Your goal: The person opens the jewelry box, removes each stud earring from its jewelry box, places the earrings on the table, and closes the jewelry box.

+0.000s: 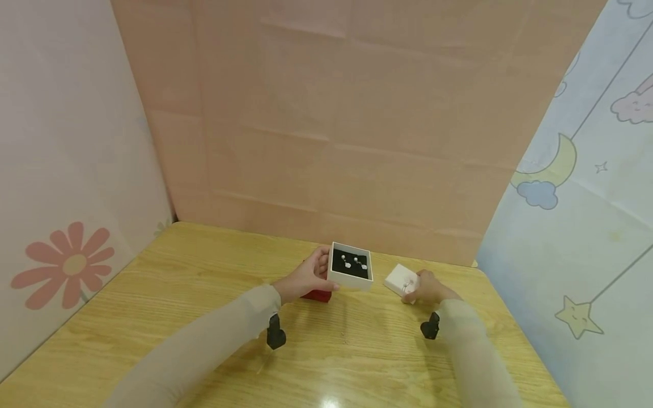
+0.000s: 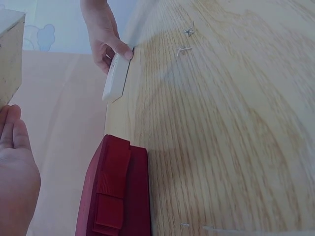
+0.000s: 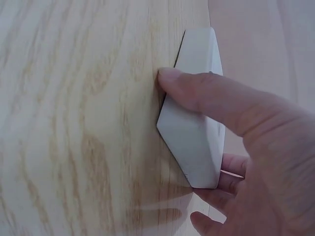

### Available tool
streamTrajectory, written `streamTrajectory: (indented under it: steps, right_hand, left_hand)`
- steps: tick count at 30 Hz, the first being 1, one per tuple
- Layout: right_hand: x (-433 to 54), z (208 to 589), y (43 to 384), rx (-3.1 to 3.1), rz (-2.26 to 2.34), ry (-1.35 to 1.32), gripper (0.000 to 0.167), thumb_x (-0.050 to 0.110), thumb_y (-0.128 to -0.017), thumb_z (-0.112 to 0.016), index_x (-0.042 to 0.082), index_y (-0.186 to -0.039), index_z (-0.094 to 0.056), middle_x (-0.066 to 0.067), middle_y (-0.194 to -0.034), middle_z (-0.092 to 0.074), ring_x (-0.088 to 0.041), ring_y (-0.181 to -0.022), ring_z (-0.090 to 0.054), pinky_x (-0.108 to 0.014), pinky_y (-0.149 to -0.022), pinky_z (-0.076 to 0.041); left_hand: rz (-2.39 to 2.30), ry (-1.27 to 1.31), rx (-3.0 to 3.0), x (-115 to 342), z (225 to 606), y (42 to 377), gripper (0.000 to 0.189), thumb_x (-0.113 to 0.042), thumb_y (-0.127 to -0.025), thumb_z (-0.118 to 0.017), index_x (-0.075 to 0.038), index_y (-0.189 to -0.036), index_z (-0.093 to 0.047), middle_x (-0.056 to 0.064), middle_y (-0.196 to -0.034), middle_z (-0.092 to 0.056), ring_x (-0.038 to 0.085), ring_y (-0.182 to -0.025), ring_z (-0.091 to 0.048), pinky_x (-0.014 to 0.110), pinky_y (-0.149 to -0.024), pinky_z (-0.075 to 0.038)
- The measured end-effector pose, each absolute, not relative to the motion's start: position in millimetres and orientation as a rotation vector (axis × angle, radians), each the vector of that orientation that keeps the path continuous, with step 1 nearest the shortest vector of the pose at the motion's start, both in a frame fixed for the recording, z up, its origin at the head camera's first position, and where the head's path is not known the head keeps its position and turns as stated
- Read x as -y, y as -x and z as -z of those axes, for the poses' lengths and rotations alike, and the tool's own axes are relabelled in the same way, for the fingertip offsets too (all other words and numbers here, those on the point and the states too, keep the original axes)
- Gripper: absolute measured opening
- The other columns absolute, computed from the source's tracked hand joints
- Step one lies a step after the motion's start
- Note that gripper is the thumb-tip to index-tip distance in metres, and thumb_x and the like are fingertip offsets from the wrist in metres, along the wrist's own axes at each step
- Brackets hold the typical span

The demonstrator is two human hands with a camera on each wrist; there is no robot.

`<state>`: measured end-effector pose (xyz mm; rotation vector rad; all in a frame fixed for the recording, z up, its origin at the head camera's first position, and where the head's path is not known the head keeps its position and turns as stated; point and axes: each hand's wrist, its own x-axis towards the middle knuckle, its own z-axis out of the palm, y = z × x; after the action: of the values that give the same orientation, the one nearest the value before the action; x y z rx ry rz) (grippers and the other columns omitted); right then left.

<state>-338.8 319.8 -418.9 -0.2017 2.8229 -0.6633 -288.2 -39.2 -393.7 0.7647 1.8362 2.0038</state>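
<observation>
My left hand (image 1: 305, 277) grips the left side of an open white jewelry box (image 1: 349, 279), held up above the table. On its black insert lie two earrings (image 1: 348, 264) with pale, shiny ends. To the right, my right hand (image 1: 431, 288) holds a white box lid (image 1: 398, 276) with a line drawing on top. In the right wrist view the thumb presses the side of the lid (image 3: 194, 137), its edge right at the tabletop, with the other fingers round the far side. Partly hidden under my left hand sits a red box (image 1: 318, 296); its bow (image 2: 112, 187) shows in the left wrist view.
The wooden table (image 1: 357, 351) ends at a peach-coloured backdrop (image 1: 326, 141) behind the boxes. Patterned sheets (image 1: 586, 226) rise along both sides. Small pale marks (image 2: 183, 49) show on the tabletop in the left wrist view.
</observation>
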Motion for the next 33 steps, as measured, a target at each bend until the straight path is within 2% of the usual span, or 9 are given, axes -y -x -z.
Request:
streamTrajectory:
  steps: [5,8,12,13,17,23,26,31,33]
  right_hand:
    - [-321,418,336,-2.815,0.629,0.231,0.102,0.029,-0.074,-0.083,-0.021,-0.138,-0.022,-0.038,-0.128,-0.035,-0.038,-0.101,-0.044,-0.056,-0.095,-0.037]
    - [-321,415,333,-2.801,0.662,0.260,0.109,0.037,-0.077,-0.080,-0.018,-0.144,-0.013,-0.043,-0.139,-0.022,-0.050,-0.119,-0.036,-0.063,-0.101,-0.032]
    - [-320,407,332,-2.792,0.882,0.299,0.101,0.040,-0.088,-0.069,-0.013,-0.148,-0.007,-0.041,-0.149,-0.011,-0.057,-0.136,-0.014,-0.068,-0.106,-0.022]
    - [-320,405,332,-2.791,0.954,0.300,0.097,0.039,-0.090,-0.066,-0.011,-0.149,-0.007,-0.039,-0.150,-0.012,-0.057,-0.137,-0.013,-0.068,-0.106,-0.022]
    - [-318,395,331,-2.816,1.200,0.269,0.078,0.041,-0.096,-0.057,-0.001,-0.150,-0.020,-0.031,-0.148,-0.030,-0.049,-0.136,-0.029,-0.062,-0.106,-0.030]
    - [-303,382,321,-2.902,1.353,0.314,0.052,0.036,-0.099,-0.055,0.005,-0.139,-0.045,-0.022,-0.129,-0.054,-0.040,-0.119,-0.053,-0.055,-0.097,-0.043]
    - [-294,378,315,-2.912,1.378,0.394,0.041,0.027,-0.100,-0.054,0.002,-0.132,-0.052,-0.023,-0.120,-0.059,-0.041,-0.110,-0.059,-0.050,-0.092,-0.047]
    - [-284,376,310,-2.908,1.375,0.490,0.031,0.016,-0.099,-0.054,-0.001,-0.125,-0.057,-0.026,-0.109,-0.063,-0.043,-0.101,-0.062,-0.035,-0.083,-0.051]
    - [-281,375,309,-2.911,1.374,0.503,0.029,0.015,-0.099,-0.055,-0.002,-0.123,-0.058,-0.025,-0.107,-0.064,-0.044,-0.099,-0.062,-0.035,-0.081,-0.052]
  left_hand:
    - [-2.005,-0.754,-1.841,39,393,287,0.075,0.006,-0.080,-0.073,-0.013,-0.139,-0.030,0.008,-0.143,-0.046,0.021,-0.133,-0.045,0.036,-0.109,-0.038]
    - [-2.009,-0.751,-1.848,39,392,286,0.075,0.007,-0.080,-0.071,-0.013,-0.139,-0.029,0.009,-0.142,-0.046,0.022,-0.132,-0.046,0.036,-0.108,-0.038]
    - [-2.012,-0.749,-1.846,40,393,286,0.074,0.009,-0.080,-0.069,-0.012,-0.139,-0.029,0.009,-0.142,-0.046,0.021,-0.131,-0.046,0.036,-0.108,-0.039]
    - [-2.011,-0.747,-1.843,40,393,286,0.074,0.009,-0.080,-0.069,-0.013,-0.139,-0.029,0.008,-0.142,-0.046,0.021,-0.131,-0.046,0.035,-0.108,-0.038]
    - [-2.011,-0.774,-1.829,40,393,286,0.075,0.006,-0.081,-0.071,-0.011,-0.139,-0.028,0.009,-0.142,-0.045,0.021,-0.133,-0.044,0.035,-0.109,-0.037]
    - [-2.014,-0.778,-1.822,40,394,287,0.076,0.004,-0.080,-0.073,-0.012,-0.140,-0.028,0.008,-0.143,-0.045,0.020,-0.133,-0.044,0.034,-0.109,-0.037]
    - [-2.009,-0.772,-1.833,41,395,287,0.076,0.004,-0.080,-0.073,-0.013,-0.139,-0.028,0.008,-0.143,-0.045,0.021,-0.133,-0.044,0.035,-0.108,-0.038]
    - [-1.984,-0.772,-1.841,44,396,284,0.073,0.003,-0.081,-0.072,-0.011,-0.138,-0.029,0.009,-0.143,-0.045,0.022,-0.132,-0.045,0.036,-0.108,-0.039]
    - [-1.971,-0.768,-1.838,45,396,280,0.072,0.003,-0.082,-0.072,-0.012,-0.138,-0.029,0.009,-0.144,-0.045,0.022,-0.131,-0.046,0.036,-0.107,-0.039]
